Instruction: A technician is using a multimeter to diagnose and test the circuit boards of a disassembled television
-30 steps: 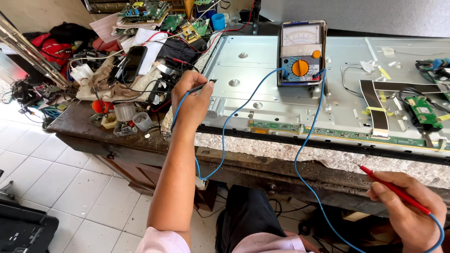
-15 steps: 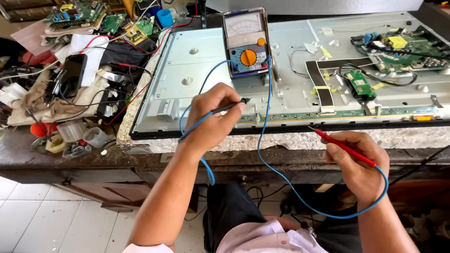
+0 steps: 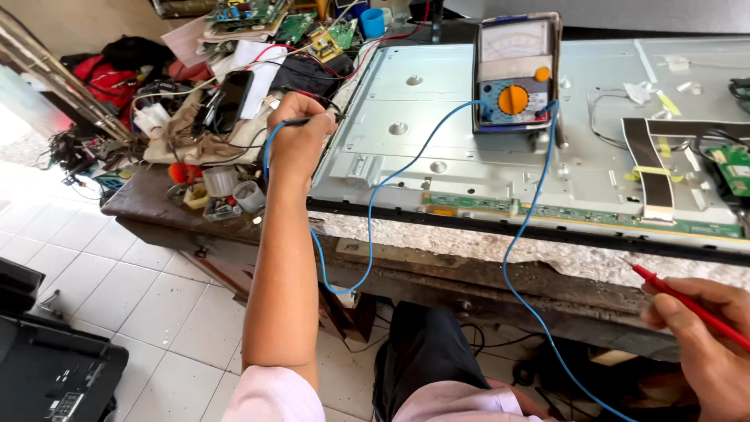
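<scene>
My left hand [image 3: 297, 139] grips a black test probe [image 3: 306, 120] at the left edge of a large grey metal panel [image 3: 437, 117] that lies flat on the workbench. My right hand [image 3: 707, 344] holds a red test probe [image 3: 687, 305] low at the right, below the bench edge and away from the panel. Blue leads [image 3: 367, 227] run from both probes up to an analog multimeter [image 3: 516, 74] with an orange dial, which stands on the panel. A long green circuit strip [image 3: 578, 212] runs along the panel's near edge.
Left of the panel lies a heap of wires, cloth, a phone [image 3: 230, 98], small cups [image 3: 221, 181] and circuit boards [image 3: 250, 14]. A black ribbon cable [image 3: 647, 160] and a green board [image 3: 733, 168] sit at the panel's right. A black case [image 3: 55, 371] stands on the tiled floor.
The view has swung left and right again. My left hand moved from the panel's near edge to its left edge. My right hand dropped from the bench edge to lower right.
</scene>
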